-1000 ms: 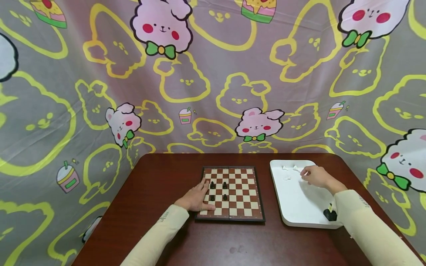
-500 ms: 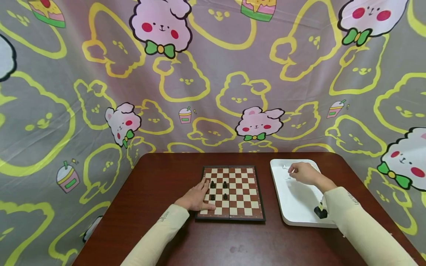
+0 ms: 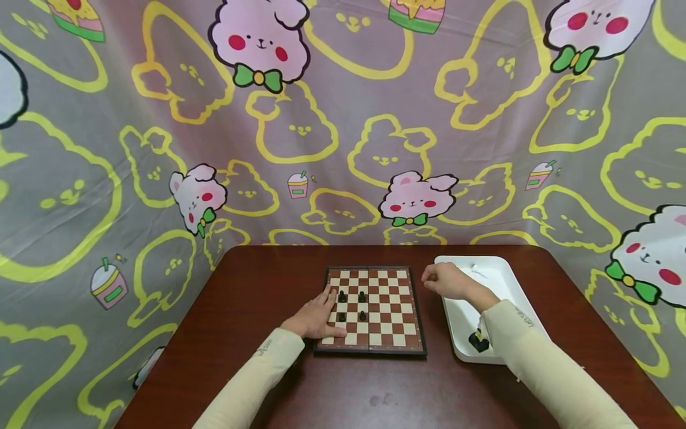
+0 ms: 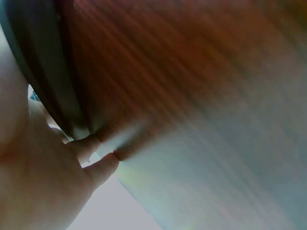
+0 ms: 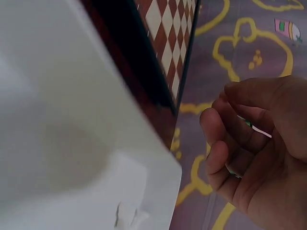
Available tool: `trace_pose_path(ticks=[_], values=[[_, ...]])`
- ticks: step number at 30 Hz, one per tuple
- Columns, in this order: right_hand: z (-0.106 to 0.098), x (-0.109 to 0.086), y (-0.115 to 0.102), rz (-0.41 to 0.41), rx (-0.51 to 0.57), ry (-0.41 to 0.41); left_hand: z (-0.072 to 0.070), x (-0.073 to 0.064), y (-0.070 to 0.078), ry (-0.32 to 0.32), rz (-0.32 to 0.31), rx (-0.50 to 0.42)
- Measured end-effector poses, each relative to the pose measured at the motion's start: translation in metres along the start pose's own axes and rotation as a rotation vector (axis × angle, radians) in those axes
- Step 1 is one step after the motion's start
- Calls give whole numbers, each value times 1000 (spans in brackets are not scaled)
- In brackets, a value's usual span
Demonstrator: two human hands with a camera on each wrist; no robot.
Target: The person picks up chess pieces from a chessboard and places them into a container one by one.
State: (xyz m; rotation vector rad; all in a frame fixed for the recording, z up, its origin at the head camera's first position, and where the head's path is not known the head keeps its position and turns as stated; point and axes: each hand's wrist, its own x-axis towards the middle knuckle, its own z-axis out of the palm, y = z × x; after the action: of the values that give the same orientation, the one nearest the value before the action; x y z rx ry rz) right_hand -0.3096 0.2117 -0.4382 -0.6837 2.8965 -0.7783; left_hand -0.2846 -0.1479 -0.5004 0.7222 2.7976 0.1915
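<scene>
A folding chessboard (image 3: pixel 391 310) lies on the table, with several black chess pieces (image 3: pixel 362 296) standing on its left half. My left hand (image 3: pixel 316 316) rests along the board's left edge, fingers fairly straight and thumb over the near left squares; the left wrist view shows its fingers (image 4: pixel 103 167) beside the dark board rim (image 4: pixel 43 57). My right hand (image 3: pixel 449 281) is above the left rim of a white tray (image 3: pixel 455 351), its thumb and index tips pinched together. A small white chess piece appears held there, mostly hidden by the fingers. White chess pieces (image 3: pixel 474 267) lie in the tray's far end.
The dark reddish-brown table (image 3: pixel 257 286) has rounded far corners. A patterned cloth (image 3: pixel 343 149) hangs behind it and at both sides. Between board and tray runs a narrow strip of table. A black device (image 3: pixel 479 341) sits by the right wrist, over the tray.
My right hand has moved left from over the tray's far end to its left rim, towards the board, fingertips still pinched. The left hand and black pieces stay put.
</scene>
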Motion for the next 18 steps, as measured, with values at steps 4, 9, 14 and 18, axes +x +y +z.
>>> trace_pose_path(ticks=[4,9,14,18], values=[[8,5,-13,4,19,-25,1,-1,0,1,-2,-7],[17,8,-23,-10,31,-42,1,-1,0,13,1,-6],[23,9,-31,-31,35,-39,0,-1,0,11,2,-2],[29,10,-37,-26,34,-43,1,-1,-1,11,5,-10]])
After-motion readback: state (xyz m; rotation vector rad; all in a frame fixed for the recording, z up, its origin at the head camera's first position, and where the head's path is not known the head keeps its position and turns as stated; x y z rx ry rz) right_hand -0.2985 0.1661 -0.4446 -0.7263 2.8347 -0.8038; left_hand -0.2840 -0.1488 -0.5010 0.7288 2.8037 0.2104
